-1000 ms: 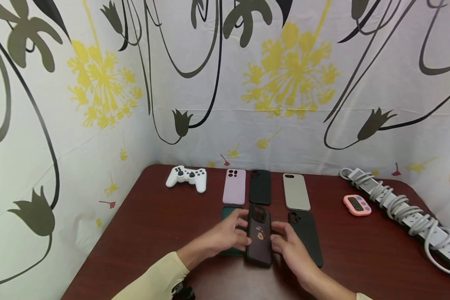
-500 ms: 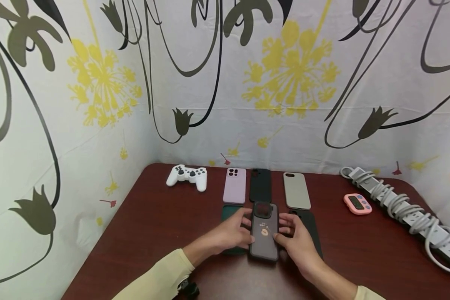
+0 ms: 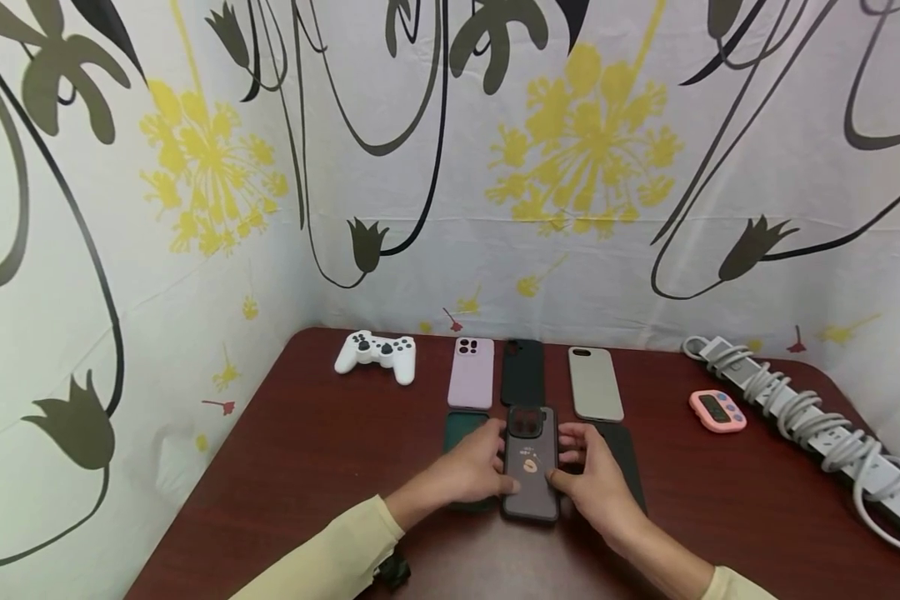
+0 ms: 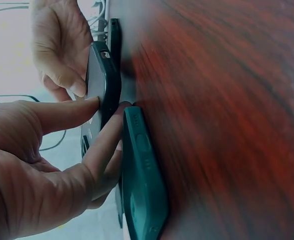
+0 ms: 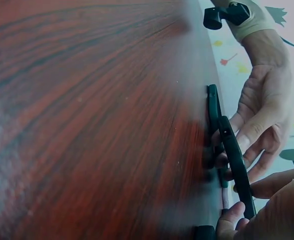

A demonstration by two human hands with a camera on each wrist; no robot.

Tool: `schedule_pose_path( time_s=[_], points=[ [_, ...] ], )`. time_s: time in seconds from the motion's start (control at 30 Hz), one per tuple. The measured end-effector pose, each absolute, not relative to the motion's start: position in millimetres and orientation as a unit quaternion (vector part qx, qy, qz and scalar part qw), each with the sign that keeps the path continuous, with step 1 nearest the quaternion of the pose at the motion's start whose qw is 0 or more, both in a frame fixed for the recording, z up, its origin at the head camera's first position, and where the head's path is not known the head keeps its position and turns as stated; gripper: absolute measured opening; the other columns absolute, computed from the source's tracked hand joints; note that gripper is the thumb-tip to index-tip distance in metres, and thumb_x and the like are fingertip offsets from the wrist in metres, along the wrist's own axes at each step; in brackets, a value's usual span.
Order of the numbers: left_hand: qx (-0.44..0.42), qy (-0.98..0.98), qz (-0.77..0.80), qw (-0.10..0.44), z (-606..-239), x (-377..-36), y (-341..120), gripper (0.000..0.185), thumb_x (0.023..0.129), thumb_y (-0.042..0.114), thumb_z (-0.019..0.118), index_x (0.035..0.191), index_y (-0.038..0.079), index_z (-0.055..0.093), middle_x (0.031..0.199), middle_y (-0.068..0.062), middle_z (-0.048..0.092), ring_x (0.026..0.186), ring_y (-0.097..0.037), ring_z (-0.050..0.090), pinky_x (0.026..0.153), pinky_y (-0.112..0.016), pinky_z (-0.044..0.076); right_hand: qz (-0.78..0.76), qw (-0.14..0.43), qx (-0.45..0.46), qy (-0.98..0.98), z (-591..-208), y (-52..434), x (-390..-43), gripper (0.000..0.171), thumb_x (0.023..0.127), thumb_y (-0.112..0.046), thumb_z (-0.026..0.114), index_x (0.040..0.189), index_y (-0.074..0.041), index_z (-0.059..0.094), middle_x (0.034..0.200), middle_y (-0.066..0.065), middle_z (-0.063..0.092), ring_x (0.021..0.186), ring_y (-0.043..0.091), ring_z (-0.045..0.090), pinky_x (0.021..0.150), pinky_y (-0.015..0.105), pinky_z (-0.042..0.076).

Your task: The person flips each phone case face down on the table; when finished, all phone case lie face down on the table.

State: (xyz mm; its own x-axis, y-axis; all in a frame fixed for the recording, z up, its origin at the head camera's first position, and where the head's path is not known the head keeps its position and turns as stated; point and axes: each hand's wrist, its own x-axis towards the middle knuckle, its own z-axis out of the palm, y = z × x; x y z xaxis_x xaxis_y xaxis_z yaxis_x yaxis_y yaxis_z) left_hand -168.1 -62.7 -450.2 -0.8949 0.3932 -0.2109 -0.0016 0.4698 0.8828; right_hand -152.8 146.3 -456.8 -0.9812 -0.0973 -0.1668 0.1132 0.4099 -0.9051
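The dark red wooden table (image 3: 307, 467) sits in a corner hung with flower-print cloth. Nearest the person, the left hand (image 3: 471, 475) and right hand (image 3: 594, 483) pinch the long edges of a dark translucent phone case (image 3: 529, 463), held slightly off the wood (wrist views show a gap). Lowering it level and square would probably suit best, since the green case (image 3: 461, 427) and black case (image 3: 624, 454) flank it closely. Beyond, the pink case (image 3: 471, 372), another black case (image 3: 522, 372) and a grey case (image 3: 595, 383) leave little room.
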Motion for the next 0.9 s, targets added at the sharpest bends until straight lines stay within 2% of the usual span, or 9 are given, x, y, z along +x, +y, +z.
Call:
schedule_pose_path(
  time_s=[0.23, 0.5, 0.7, 0.9],
  points=[
    [0.143, 0.894, 0.398, 0.149, -448.6, -165.8, -65.8, 0.082, 0.086, 0.013, 0.089, 0.152, -0.005, 0.044, 0.129, -0.018, 0.063, 0.101, -0.017, 0.069, 0.081, -0.028, 0.058, -0.515, 0.079, -0.014, 0.853, -458.7, 141.3, -151.5, 0.067, 0.091, 0.004, 0.074, 0.149, 0.000, 0.041, 0.142, 0.022, 0.048, 0.120, 0.030, 0.057, 0.095, 0.039, 0.050],
    [0.158, 0.930, 0.313, 0.105, -449.9, -164.4, -66.4, 0.075, 0.083, 0.021, 0.091, 0.143, -0.004, 0.053, 0.113, -0.008, 0.061, 0.097, -0.014, 0.055, 0.083, -0.030, 0.051, -0.493, 0.063, -0.031, 0.867, -465.7, 136.7, -146.8, 0.071, 0.088, 0.007, 0.073, 0.149, -0.003, 0.041, 0.140, 0.019, 0.046, 0.118, 0.028, 0.054, 0.089, 0.030, 0.050],
    [0.159, 0.942, 0.281, 0.090, -450.6, -164.0, -63.1, 0.074, 0.082, 0.024, 0.093, 0.139, -0.005, 0.056, 0.118, -0.015, 0.062, 0.100, -0.018, 0.059, 0.085, -0.033, 0.055, -0.486, 0.057, -0.049, 0.871, -467.2, 134.5, -145.5, 0.076, 0.084, 0.010, 0.074, 0.150, 0.002, 0.039, 0.137, 0.022, 0.044, 0.114, 0.028, 0.051, 0.082, 0.027, 0.050],
    [0.164, 0.951, 0.249, 0.080, -449.6, -164.3, -59.5, 0.075, 0.081, 0.024, 0.094, 0.139, -0.007, 0.057, 0.124, -0.022, 0.062, 0.102, -0.024, 0.064, 0.085, -0.035, 0.058, -0.480, 0.073, -0.051, 0.873, -467.3, 134.7, -144.8, 0.079, 0.085, 0.008, 0.076, 0.154, 0.005, 0.037, 0.137, 0.023, 0.043, 0.111, 0.027, 0.050, 0.076, 0.025, 0.050]
  ],
)
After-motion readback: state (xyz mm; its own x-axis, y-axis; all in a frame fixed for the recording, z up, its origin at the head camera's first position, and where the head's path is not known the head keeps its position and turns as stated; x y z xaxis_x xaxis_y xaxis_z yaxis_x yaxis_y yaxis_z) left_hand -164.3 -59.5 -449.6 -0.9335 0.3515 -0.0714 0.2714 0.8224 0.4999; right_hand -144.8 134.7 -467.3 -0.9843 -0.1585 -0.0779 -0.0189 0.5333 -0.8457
